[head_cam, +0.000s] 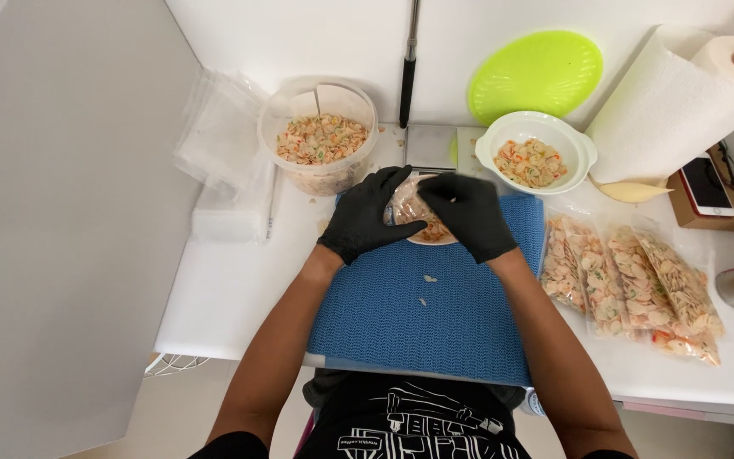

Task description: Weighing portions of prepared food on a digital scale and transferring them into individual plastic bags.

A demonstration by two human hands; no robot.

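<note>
Two black-gloved hands over the mat – the left hand (365, 214) and the right hand (469, 214) – and one small clear bag of pasta (409, 208) between them. One blue mat (426, 314), two loose pasta pieces (429, 278) on it. Off to the right, four filled bags (630, 285) in a row. One clear tub (320, 136), one white bowl (535, 151), one green lid (537, 75), one paper towel roll (681, 102), one phone (707, 187) – and one stack of empty bags (223, 153).
</note>
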